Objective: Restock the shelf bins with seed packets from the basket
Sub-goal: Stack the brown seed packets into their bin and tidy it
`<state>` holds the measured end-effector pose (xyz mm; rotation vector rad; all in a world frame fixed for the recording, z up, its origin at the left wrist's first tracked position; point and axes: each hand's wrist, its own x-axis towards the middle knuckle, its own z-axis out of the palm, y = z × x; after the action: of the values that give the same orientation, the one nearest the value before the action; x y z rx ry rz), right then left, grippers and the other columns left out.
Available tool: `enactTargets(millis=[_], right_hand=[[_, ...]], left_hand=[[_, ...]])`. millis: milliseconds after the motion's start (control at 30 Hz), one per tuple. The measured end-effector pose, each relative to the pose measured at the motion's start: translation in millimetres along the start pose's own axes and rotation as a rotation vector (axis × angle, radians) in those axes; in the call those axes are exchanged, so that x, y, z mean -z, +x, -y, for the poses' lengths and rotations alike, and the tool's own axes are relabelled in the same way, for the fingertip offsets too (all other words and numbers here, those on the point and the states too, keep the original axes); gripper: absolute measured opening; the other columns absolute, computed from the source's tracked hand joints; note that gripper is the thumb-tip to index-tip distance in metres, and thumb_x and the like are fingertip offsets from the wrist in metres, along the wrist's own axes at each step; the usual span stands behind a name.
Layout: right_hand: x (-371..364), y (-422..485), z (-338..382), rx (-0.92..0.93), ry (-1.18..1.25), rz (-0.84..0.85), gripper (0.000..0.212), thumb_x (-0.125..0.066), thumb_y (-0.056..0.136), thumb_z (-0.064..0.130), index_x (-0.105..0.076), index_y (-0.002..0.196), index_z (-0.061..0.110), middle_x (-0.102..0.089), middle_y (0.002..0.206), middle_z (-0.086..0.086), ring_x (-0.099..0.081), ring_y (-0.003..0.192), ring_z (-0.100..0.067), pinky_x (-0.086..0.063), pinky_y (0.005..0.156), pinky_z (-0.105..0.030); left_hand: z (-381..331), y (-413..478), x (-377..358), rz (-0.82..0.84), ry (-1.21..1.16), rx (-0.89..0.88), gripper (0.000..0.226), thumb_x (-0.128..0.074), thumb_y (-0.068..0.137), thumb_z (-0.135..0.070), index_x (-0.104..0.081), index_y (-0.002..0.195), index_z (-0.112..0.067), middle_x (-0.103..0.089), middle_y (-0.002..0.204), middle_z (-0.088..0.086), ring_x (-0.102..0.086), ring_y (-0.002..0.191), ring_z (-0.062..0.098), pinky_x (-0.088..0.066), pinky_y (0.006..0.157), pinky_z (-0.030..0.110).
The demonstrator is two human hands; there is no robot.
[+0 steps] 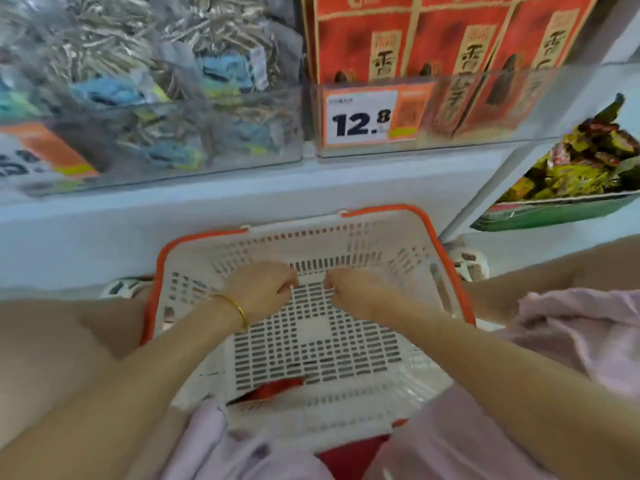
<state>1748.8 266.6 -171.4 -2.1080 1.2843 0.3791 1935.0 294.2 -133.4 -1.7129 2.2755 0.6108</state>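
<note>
A: Restock status?
B: The shelf bins [173, 143] are showing plenty of stock and the basket [270, 242] is sitting almost bare, so the task is probably nearing completion.
A: Grip?
B: The left hand [263, 289] and right hand [349, 292] are curling shut, gripping nothing visible. One red packet [277, 391] is lying well apart from them, by the near wall.
</note>
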Motion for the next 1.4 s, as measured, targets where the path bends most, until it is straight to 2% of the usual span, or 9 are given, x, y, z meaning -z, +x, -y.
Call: enactTargets(millis=[167, 267, 467, 600, 767, 967, 1033, 1267, 1400], right_hand=[[-99, 34, 21, 0.134, 0.046, 0.512, 0.063, -0.06, 0.091, 0.03, -0.032, 0.144, 0.012, -0.03, 0.152, -0.006, -0.033, 0.136, -0.023, -0.027, 0.109, -0.033], [-141, 38, 42, 0.214, -0.07, 0.631, 0.072, -0.063, 0.088, 0.031, -0.026, 0.148, 0.014, -0.028, 0.153, -0.006, -0.03, 0.138, -0.025, -0.026, 0.11, -0.037], [-150, 37, 55, 0.181, -0.32, 0.457, 0.02, -0.049, 0.09, 0.002, -0.055, 0.108, 0.01, -0.059, 0.1, -0.009, -0.058, 0.091, -0.029, -0.043, 0.07, -0.036], [-133, 42, 37, 0.065, -0.225, 0.462, 0.015, -0.042, 0.092, 0.003, -0.054, 0.101, 0.009, -0.056, 0.092, -0.007, -0.051, 0.083, -0.024, -0.041, 0.07, -0.032], [-150, 36, 22, 0.009, 0.186, 0.437, 0.036, -0.053, 0.094, 0.023, -0.044, 0.127, 0.01, -0.054, 0.123, -0.011, -0.054, 0.11, -0.031, -0.045, 0.088, -0.038], [-172, 42, 38, -0.151, 0.122, 0.331, 0.013, -0.051, 0.09, 0.014, -0.049, 0.077, 0.013, -0.056, 0.083, -0.005, -0.059, 0.086, -0.025, -0.045, 0.069, -0.032], [-168, 43, 39, -0.185, 0.122, 0.306, 0.009, -0.052, 0.089, 0.009, -0.052, 0.08, 0.009, -0.055, 0.084, -0.006, -0.061, 0.087, -0.026, -0.049, 0.07, -0.033], [-85, 36, -5, -0.066, 0.41, 0.256, 0.009, -0.054, 0.089, 0.001, -0.062, 0.091, 0.001, -0.063, 0.088, -0.014, -0.06, 0.077, -0.022, -0.051, 0.062, -0.025], [-12, 10, -44, -0.047, 0.58, 0.197, 0.01, -0.055, 0.09, -0.001, -0.064, 0.094, -0.002, -0.063, 0.091, -0.011, -0.065, 0.085, -0.023, -0.057, 0.077, -0.029]], left_hand=[[27, 7, -36, 0.261, 0.044, 0.056, 0.029, -0.034, 0.099, -0.028, -0.058, 0.113, -0.019, -0.062, 0.112, 0.003, -0.058, 0.095, 0.021, -0.05, 0.085, 0.037], [30, 13, -41, 0.305, 0.006, 0.072, 0.032, -0.033, 0.099, -0.026, -0.055, 0.122, -0.018, -0.058, 0.122, 0.004, -0.055, 0.102, 0.021, -0.047, 0.09, 0.037], [34, 16, -44, 0.331, -0.037, 0.093, 0.034, -0.032, 0.1, -0.028, -0.051, 0.127, -0.019, -0.056, 0.124, 0.003, -0.054, 0.109, 0.022, -0.045, 0.088, 0.032], [34, 17, -44, 0.355, -0.07, 0.109, 0.034, -0.034, 0.099, -0.027, -0.052, 0.127, -0.016, -0.056, 0.126, 0.004, -0.054, 0.109, 0.022, -0.045, 0.09, 0.032], [28, 12, -43, 0.38, -0.099, 0.128, 0.037, -0.034, 0.1, -0.026, -0.047, 0.133, -0.017, -0.051, 0.135, 0.004, -0.05, 0.117, 0.021, -0.041, 0.094, 0.03], [33, -2, -46, 0.365, -0.133, 0.147, 0.036, -0.034, 0.1, -0.025, -0.047, 0.132, -0.017, -0.052, 0.133, 0.005, -0.051, 0.117, 0.022, -0.041, 0.096, 0.031], [38, -5, -46, 0.363, -0.129, 0.163, 0.035, -0.034, 0.1, -0.025, -0.048, 0.131, -0.016, -0.053, 0.131, 0.005, -0.051, 0.115, 0.022, -0.042, 0.095, 0.031], [44, 8, -52, 0.352, -0.116, 0.235, 0.045, -0.045, 0.096, -0.023, -0.035, 0.138, -0.01, -0.044, 0.135, 0.014, -0.048, 0.117, 0.028, -0.043, 0.095, 0.035], [34, 23, -42, 0.284, -0.358, 0.317, 0.069, -0.057, 0.091, -0.026, -0.019, 0.146, -0.007, -0.035, 0.146, 0.013, -0.041, 0.129, 0.027, -0.039, 0.103, 0.035]])
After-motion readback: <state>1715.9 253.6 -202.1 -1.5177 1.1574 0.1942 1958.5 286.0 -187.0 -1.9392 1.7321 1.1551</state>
